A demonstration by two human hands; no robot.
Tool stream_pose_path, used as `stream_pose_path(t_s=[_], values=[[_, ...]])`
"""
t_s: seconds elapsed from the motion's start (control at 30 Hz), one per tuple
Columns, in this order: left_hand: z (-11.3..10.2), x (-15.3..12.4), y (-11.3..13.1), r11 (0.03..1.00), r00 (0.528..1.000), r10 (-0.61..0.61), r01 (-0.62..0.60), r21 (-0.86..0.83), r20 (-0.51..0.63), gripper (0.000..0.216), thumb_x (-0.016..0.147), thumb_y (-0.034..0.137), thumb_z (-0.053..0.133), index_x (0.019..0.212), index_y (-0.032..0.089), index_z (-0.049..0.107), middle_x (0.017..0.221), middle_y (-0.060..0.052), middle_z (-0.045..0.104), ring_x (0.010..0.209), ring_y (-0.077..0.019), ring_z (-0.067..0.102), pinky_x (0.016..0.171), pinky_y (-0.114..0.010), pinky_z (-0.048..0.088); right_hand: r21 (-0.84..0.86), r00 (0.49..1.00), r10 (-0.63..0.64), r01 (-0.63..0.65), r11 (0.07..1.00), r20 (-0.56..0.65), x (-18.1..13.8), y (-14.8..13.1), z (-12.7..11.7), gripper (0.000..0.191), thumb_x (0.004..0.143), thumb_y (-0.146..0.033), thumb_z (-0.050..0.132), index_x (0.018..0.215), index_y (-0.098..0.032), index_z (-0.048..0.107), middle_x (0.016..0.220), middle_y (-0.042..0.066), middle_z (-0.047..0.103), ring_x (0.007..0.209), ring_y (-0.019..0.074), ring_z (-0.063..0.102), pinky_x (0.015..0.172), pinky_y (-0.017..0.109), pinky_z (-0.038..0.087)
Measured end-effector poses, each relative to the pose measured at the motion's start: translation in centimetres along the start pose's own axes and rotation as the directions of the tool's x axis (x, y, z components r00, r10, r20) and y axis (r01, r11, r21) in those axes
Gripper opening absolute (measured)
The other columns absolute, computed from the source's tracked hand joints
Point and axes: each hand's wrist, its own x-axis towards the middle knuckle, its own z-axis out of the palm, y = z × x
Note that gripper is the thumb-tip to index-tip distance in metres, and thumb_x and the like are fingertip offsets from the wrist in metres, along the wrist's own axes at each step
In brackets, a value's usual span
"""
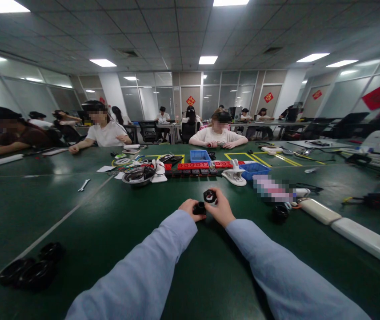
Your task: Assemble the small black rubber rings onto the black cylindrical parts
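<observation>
Over the tabletop, nearer me than the red strip, my left hand grips a black fitting and my right hand a nut; whether they touch, I can't tell. Likely I'm matching parts; next probably calls for aligning their openings.

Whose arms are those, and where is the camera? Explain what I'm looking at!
There's no robot here, just a person in blue sleeves. The camera sits on their head, looking forward and down, so you see their arms almost as they do. The left hand holds a dark, tube-like piece; the right hand holds a black ring close to it. On the green table lie more black pieces, a wrench and two blue baskets. Other people sit farther off.
</observation>
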Motion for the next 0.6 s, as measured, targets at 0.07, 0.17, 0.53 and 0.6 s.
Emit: stream_pose_path(t_s=[0.07,0.17,0.53,0.6], values=[[0.0,0.0,0.0,1.000,1.000,-0.001,0.001,-0.008,-0.012,0.047,0.053,0.044,0.065,0.088,0.014,0.057,0.078,-0.004,0.053,0.073,-0.0181,0.052,0.065,-0.027,0.043,0.002,0.998,0.056,-0.056,0.998,-0.041,0.2,0.4,0.0,0.038,0.063,-0.029,0.055,0.098,-0.017,0.044,0.084,0.002,0.055,0.070,0.0146,0.051,0.062,0.027,0.040],[0.0,-0.1,0.0,0.999,1.000,0.015,-0.016,-0.029,-0.027,0.047,0.053,0.043,0.066,0.089,0.014,0.057,0.079,-0.005,0.053,0.074,-0.0181,0.052,0.067,-0.027,0.043,-0.043,0.991,0.116,-0.119,0.992,-0.059,0.4,1.1,-0.1,0.034,0.066,-0.040,0.053,0.090,-0.017,0.049,0.079,0.004,0.055,0.070,0.0166,0.051,0.062,0.029,0.041],[-0.7,-0.4,0.0,0.984,0.982,-0.156,0.164,0.071,-0.102,0.046,0.056,0.048,0.062,0.094,0.021,0.057,0.089,-0.003,0.057,0.087,-0.0207,0.053,0.074,-0.029,0.042,-0.126,0.987,0.161,-0.161,0.979,-0.013,0.4,2.1,0.0,0.038,0.061,-0.027,0.055,0.096,-0.018,0.044,0.087,0.004,0.056,0.075,0.0159,0.052,0.068,0.029,0.041],[-0.7,-0.4,0.0,0.979,0.979,-0.175,0.184,0.088,-0.101,0.047,0.057,0.049,0.061,0.094,0.022,0.056,0.090,-0.004,0.057,0.090,-0.0218,0.052,0.076,-0.030,0.041,-0.154,0.986,0.160,-0.150,0.977,0.054,0.4,2.4,0.0,0.037,0.060,-0.024,0.056,0.094,-0.018,0.044,0.086,0.004,0.056,0.078,0.0170,0.053,0.070,0.030,0.040]])
